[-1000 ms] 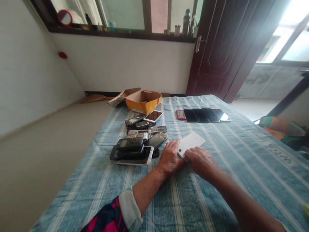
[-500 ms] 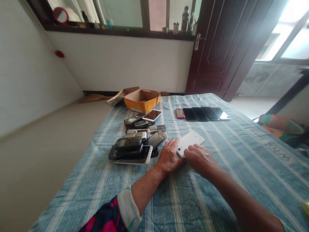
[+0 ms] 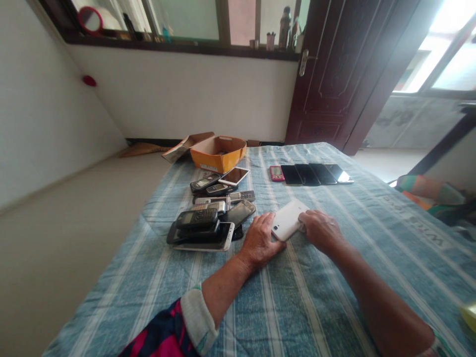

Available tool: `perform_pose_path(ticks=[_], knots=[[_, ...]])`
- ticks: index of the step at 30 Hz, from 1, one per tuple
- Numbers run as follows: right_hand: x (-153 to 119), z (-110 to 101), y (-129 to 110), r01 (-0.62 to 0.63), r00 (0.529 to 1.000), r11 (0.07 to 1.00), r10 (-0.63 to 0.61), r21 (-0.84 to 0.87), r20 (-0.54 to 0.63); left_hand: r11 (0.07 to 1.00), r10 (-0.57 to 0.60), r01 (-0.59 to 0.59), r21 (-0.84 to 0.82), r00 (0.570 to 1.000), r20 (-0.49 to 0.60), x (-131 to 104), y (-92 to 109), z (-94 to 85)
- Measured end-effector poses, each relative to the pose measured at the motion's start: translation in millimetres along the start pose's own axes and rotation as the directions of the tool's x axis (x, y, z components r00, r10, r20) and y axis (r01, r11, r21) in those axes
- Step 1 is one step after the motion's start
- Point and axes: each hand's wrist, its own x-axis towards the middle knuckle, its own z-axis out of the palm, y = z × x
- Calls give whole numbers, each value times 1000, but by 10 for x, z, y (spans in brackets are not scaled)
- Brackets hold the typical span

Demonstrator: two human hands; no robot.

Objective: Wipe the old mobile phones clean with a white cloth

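A white phone [image 3: 288, 220] lies back up on the striped blue cloth, its camera lens near the lower left end. My left hand [image 3: 261, 240] grips that end, fingers on the left edge and thumb below. At the phone's right edge is my right hand [image 3: 320, 229], its fingers curled together around something pale, perhaps a cloth, too small to make out. Left of my hands lies a pile of old phones, among them a black keypad phone [image 3: 197, 218] on top and a white-framed one [image 3: 227, 237] beneath. Further back rests a white phone with a dark screen [image 3: 234, 176].
An orange box [image 3: 219, 161] with its lid [image 3: 182, 148] beside it stands at the far edge of the bed-like surface. A pink phone [image 3: 276, 173] and a row of overlapping dark phones [image 3: 307, 174] lie at the back right. A door [image 3: 327, 74] stands behind.
My right hand has moved right and slightly up, from the phone's lower end to its right edge, uncovering more of the white back. My left hand has kept its hold.
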Motion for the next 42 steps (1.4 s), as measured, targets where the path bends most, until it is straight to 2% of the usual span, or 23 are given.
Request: perform_pose_path(ticks=[9, 18, 25, 32, 42], knots=[[-63, 21, -139, 180, 984, 983, -180, 36, -21, 1000, 1, -1, 1, 1000, 6, 11, 10, -12], [-17, 42, 1, 83, 996, 995, -80, 62, -51, 1000, 10, -10, -7, 1000, -12, 6, 8, -6], [-85, 35, -170, 212, 977, 975, -208, 72, -55, 1000, 23, -23, 12, 1000, -11, 3, -20, 18], [-46, 48, -56, 148, 988, 987, -145, 69, -52, 1000, 16, -16, 3, 1000, -15, 5, -19, 20], [-128, -19, -260, 234, 972, 969, -230, 78, -51, 999, 49, -49, 8, 998, -28, 18, -22, 10]])
